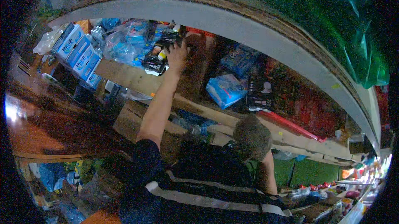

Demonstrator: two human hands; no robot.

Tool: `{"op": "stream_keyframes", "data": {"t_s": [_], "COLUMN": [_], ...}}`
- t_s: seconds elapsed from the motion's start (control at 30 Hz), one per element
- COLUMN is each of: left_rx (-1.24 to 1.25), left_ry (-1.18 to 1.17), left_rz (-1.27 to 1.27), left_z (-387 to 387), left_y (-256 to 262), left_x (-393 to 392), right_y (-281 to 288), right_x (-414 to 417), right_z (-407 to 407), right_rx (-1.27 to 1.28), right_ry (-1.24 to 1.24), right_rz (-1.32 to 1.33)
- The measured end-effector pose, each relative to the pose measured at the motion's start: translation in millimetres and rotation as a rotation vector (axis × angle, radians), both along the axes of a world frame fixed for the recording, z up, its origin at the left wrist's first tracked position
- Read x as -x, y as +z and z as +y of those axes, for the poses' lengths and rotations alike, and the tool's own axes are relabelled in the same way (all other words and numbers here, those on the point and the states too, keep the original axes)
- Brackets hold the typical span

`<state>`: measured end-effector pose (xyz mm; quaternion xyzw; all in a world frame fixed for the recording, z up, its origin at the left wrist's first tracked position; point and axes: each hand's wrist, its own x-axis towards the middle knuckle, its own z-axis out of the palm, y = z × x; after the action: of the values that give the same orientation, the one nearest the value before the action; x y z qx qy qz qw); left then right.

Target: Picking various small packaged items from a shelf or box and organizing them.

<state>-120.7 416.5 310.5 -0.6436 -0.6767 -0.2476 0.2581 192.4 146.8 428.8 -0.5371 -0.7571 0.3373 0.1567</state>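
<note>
Neither of my hands is in view. Before me another person, seen from behind in a dark striped shirt (218, 197), leans at a deep shelf. That person's left hand (177, 57) reaches in with spread fingers, over or against small black packs (154, 65); the contact is not clear. A yellow-and-white item (161, 55) lies beside the fingers. Clear and blue plastic packs (124, 44) fill the shelf to the left. Farther right lie a blue package (226, 90) and a black printed pack (260, 94). The person's right hand is hidden.
A pale shelf board (199, 13) arches overhead, with green plastic sheeting (364, 46) above right. Blue-and-white printed cartons (78, 55) stand at left. A cardboard box (131, 114) sits under the shelf edge. Bagged goods (53, 175) lie lower left. A red strip (291, 125) lies along the shelf.
</note>
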Motion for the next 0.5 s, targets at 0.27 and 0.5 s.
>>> {"op": "stream_keyframes", "data": {"t_s": [0.27, 0.5], "left_rx": [0.026, 0.164], "left_ry": [-0.408, -1.182], "left_rz": [-0.952, -2.501], "left_z": [-51, -151], "left_y": [69, 53], "left_x": [6, 27], "right_y": [10, 60], "right_x": [18, 95], "right_z": [12, 29], "right_rx": [-0.622, -0.291], "right_ry": [0.148, 0.195], "right_rz": [-0.244, -0.423]}}
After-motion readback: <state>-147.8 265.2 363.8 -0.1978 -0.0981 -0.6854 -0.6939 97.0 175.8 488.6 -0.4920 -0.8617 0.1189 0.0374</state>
